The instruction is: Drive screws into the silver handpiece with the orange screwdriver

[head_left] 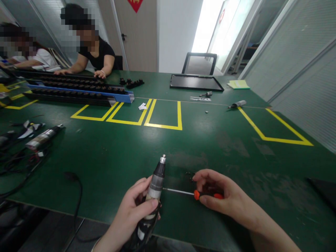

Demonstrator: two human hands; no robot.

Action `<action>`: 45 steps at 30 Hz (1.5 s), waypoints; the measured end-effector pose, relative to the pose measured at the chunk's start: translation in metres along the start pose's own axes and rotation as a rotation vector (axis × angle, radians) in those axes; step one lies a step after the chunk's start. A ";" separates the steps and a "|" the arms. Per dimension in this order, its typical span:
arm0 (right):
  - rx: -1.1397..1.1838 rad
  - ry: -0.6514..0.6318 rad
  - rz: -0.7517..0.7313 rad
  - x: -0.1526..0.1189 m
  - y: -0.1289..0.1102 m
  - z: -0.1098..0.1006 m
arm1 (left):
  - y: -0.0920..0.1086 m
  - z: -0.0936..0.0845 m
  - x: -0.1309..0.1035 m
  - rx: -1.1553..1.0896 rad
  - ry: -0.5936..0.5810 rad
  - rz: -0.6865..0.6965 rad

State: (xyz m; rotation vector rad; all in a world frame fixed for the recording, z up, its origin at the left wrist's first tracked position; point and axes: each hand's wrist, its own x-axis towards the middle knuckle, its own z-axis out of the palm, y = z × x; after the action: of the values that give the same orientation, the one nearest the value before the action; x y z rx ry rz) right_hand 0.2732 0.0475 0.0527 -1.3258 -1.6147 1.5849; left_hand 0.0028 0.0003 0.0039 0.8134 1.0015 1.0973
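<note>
My left hand (138, 204), lower centre of frame, is wrapped round a grey-and-black electric screwdriver (154, 187), nose tilted up. My right hand (223, 189), lower right of centre, pinches the orange-and-black handle of a manual screwdriver (196, 195); its shaft points left, tip at the electric one's side, contact or small gap, can't tell. Small black pieces (191, 177) lie on the green table (110, 157) just beyond my right fingertips.

Progress: looks mid-work. Electric screwdriver seems whole, no casing off that I can see; how much is done or left, can't tell. Similar driver (43, 137) lies at left of frame among cables, apart from my hands.

Text: no readable brand or label on either tool. Red door decoration (135, 5), top centre, has gold writing, cut off by the frame edge.
</note>
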 end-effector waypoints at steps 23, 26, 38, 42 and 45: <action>0.086 -0.004 -0.001 0.002 0.002 -0.001 | -0.002 -0.001 0.001 0.014 -0.018 0.008; 0.090 -0.023 0.077 0.001 0.000 0.001 | -0.001 -0.001 0.001 0.008 -0.012 0.005; 0.022 0.014 0.068 0.002 -0.003 0.001 | 0.000 0.000 0.000 0.004 0.002 -0.003; -0.034 0.020 0.007 0.002 -0.002 0.000 | -0.001 0.000 0.000 0.000 0.002 -0.007; -0.047 -0.013 0.014 0.001 -0.002 0.001 | -0.001 -0.001 0.000 0.006 -0.008 -0.006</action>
State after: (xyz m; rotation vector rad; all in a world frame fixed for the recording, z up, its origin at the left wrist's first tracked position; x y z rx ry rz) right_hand 0.2718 0.0479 0.0539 -1.3568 -1.6633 1.5754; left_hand 0.0022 -0.0004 0.0025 0.8186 1.0010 1.0855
